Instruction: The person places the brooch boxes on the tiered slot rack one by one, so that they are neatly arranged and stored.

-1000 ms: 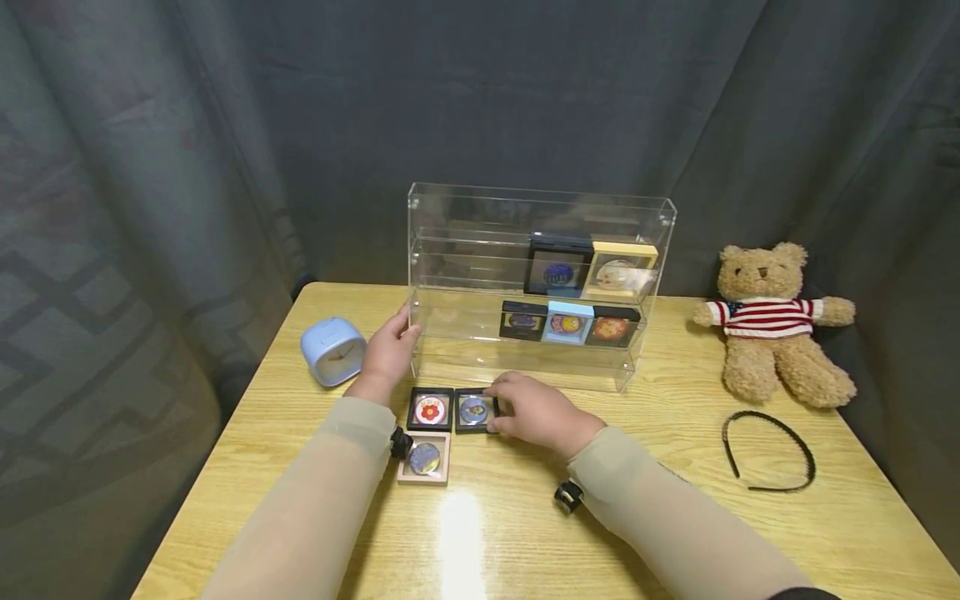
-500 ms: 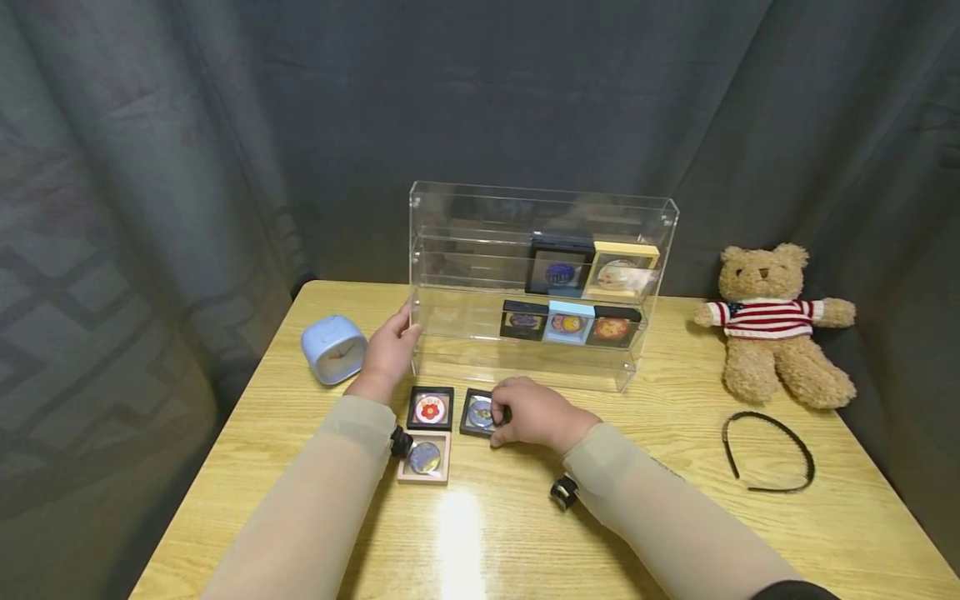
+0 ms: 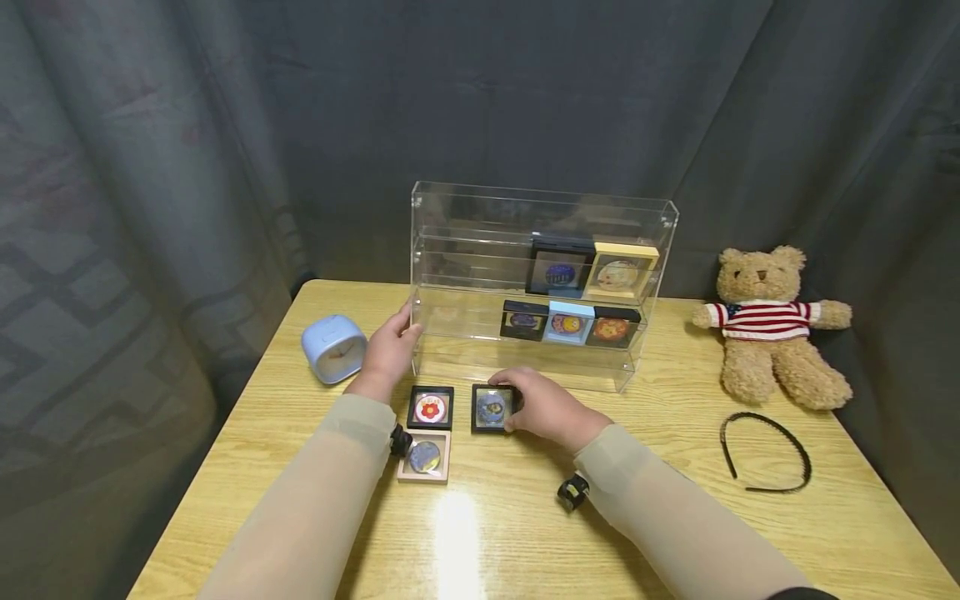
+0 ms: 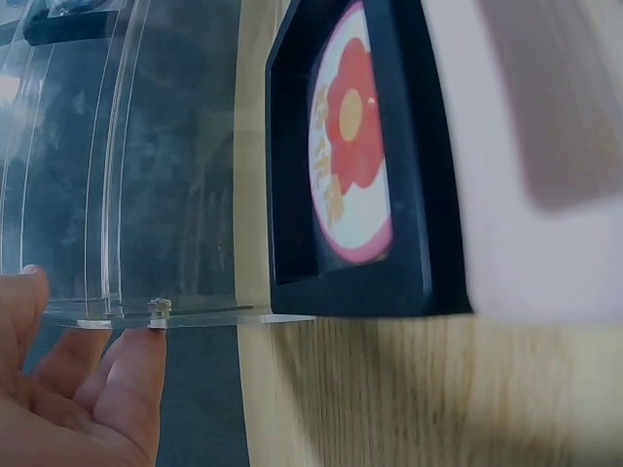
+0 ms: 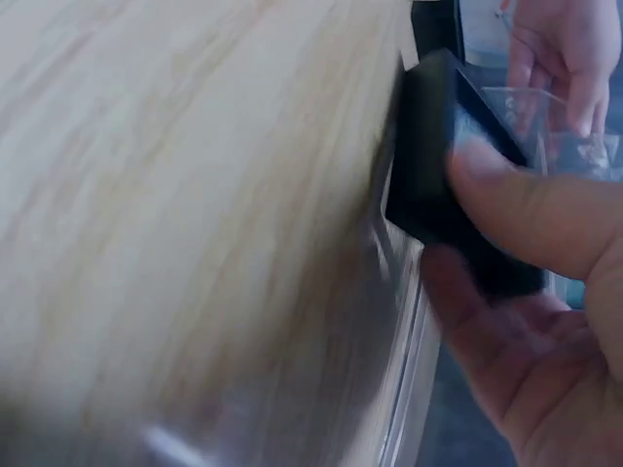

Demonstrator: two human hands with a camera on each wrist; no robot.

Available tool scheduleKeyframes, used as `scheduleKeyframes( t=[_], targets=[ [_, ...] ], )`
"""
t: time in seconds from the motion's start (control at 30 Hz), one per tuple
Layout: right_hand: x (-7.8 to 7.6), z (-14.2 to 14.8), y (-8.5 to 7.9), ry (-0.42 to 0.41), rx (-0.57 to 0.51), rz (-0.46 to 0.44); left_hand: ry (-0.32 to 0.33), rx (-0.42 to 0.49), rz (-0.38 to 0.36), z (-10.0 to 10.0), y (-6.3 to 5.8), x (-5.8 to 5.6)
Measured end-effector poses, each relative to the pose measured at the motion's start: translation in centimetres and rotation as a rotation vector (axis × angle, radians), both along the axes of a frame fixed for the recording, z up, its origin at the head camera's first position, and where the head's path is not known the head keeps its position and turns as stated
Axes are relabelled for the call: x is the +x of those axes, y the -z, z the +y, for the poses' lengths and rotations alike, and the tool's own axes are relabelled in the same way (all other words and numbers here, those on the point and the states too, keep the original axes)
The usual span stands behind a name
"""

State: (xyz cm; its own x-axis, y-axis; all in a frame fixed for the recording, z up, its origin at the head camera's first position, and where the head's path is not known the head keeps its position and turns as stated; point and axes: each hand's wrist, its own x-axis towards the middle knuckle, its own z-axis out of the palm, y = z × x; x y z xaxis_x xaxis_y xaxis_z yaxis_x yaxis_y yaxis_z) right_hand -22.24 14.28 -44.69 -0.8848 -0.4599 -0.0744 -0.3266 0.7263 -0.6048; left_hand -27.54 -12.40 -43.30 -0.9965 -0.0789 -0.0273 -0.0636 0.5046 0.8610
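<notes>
My left hand [image 3: 390, 346] grips the left side wall of a clear acrylic display stand [image 3: 457, 362]; its fingertips [image 4: 136, 375] show at that wall in the left wrist view. My right hand [image 3: 546, 408] pinches the right side of a small black square frame [image 3: 491, 408] holding a round blue badge, thumb on its face. Left of it lie a black frame with a red-flower badge [image 3: 431, 408] and, nearer me, a pink frame [image 3: 423, 458] with a blue-and-yellow badge. On the stand's right half, two framed badges [image 3: 558, 273] sit above three smaller ones [image 3: 568, 323].
A light blue clock [image 3: 333, 350] stands left of my left hand. At the right are a teddy bear [image 3: 768, 325] in a striped sweater and a black headband [image 3: 765, 450]. The wooden table [image 3: 525, 533] backs onto a dark curtain [image 3: 480, 92].
My right hand has drawn the black frame to the right, away from the red-flower frame, and now holds it by its right side. My left hand stays on the stand.
</notes>
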Motion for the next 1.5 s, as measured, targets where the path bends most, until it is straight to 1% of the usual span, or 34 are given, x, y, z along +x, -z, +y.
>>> scheduleKeyframes(
  t=[0.13,0.2,0.27,0.33,0.4,0.5,0.57,0.67,0.73,0.8,0.9,1.07,1.13,1.23,1.33,1.5],
  targets=[
    [-0.2,0.4,-0.1,0.035,-0.086,0.005,-0.001,0.001,-0.001,-0.1,0.0,0.0],
    [-0.3,0.6,-0.4,0.028,-0.131,0.048,-0.002,0.006,-0.002,-0.1,0.0,0.0],
    [-0.5,0.7,-1.2,0.022,-0.175,0.1,-0.003,0.014,-0.004,-0.1,0.0,0.0],
    [-0.9,0.7,-2.5,0.023,-0.23,0.132,-0.004,0.023,-0.001,-0.1,0.0,0.0],
    [-1.4,0.6,-4.3,0.045,-0.282,0.149,-0.004,0.032,-0.001,-0.2,0.0,0.0],
    [-2.4,0.2,-7.3,0.099,-0.313,0.194,-0.005,0.039,0.001,-0.2,0.1,0.0],
    [-3.3,-0.1,-9.1,0.137,-0.319,0.243,-0.008,0.04,-0.001,-0.3,0.1,0.0],
    [-4.7,-0.6,-11.0,0.173,-0.317,0.301,-0.008,0.038,0.003,-0.3,0.1,0.0],
    [-5.5,-1.0,-11.6,0.183,-0.304,0.319,-0.008,0.042,0.006,-0.3,0.0,0.1],
    [-6.2,-1.3,-11.8,0.182,-0.278,0.313,-0.009,0.042,0.01,-0.3,0.0,0.1],
    [-6.8,-1.7,-11.5,0.175,-0.238,0.292,-0.007,0.041,0.011,-0.3,-0.1,0.1],
    [-7.2,-1.9,-10.3,0.181,-0.186,0.262,0.002,0.032,0.009,-0.2,0.0,0.0],
    [-7.2,-2.0,-9.8,0.172,-0.168,0.264,0.001,0.035,0.011,-0.2,0.0,0.0],
    [-7.3,-2.0,-9.1,0.14,-0.127,0.294,-0.003,0.045,0.008,-0.2,0.0,0.0],
    [-7.4,-2.2,-8.5,0.101,-0.065,0.35,-0.007,0.048,0.007,-0.2,0.0,0.0],
    [-7.3,-2.4,-7.7,0.053,0.009,0.453,-0.005,0.019,0.027,-0.2,0.2,-0.1]
  ],
)
